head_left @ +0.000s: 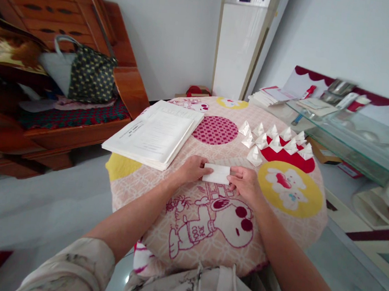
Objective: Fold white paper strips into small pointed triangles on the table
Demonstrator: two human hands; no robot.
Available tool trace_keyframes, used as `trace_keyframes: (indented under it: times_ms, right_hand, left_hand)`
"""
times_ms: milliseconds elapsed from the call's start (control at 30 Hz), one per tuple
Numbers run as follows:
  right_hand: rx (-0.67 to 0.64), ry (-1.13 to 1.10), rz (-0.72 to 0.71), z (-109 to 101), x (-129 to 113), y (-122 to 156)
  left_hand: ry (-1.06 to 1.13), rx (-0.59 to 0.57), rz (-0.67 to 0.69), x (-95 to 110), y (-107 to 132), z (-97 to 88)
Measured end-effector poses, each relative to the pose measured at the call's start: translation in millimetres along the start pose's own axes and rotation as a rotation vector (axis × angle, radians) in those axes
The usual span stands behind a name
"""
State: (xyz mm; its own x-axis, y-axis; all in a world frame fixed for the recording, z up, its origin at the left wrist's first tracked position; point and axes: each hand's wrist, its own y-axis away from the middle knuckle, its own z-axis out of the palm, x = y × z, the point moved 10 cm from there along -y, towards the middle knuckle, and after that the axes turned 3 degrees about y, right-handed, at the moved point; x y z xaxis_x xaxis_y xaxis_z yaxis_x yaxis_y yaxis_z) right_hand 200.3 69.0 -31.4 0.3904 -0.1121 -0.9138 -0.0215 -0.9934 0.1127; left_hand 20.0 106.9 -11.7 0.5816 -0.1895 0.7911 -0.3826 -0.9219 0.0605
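A small white folded paper strip (216,173) lies on the round table's cartoon-print cloth (206,230). My left hand (194,168) pinches its left end, fingers curled. On the strip's right end my right hand (246,184) does the same with closed fingers. Both hands rest on the cloth. Beyond them, several small folded white paper pieces (275,141) stand in a cluster at the far right of the table. A stack of white paper sheets (156,134) lies at the far left of the table, close to my left hand.
A wooden bench (78,124) with a patterned handbag (84,73) stands to the left. A white standing appliance (240,39) is behind the table. A glass-topped table (362,135) with papers and boxes runs along the right. Pale tiled floor (35,203) surrounds the table.
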Motion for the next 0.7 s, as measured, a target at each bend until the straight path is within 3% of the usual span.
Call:
trace_keyframes:
  times_ms: [233,700]
  right_hand:
    - [0.08,0.063,0.036,-4,-11,8]
    - [0.122,0.125,0.129,-6,-2,9]
  left_hand:
    - [-0.184,0.173,-0.063,5,4,-7.0]
    - [-0.147,0.219,-0.042,4,7,-13.5]
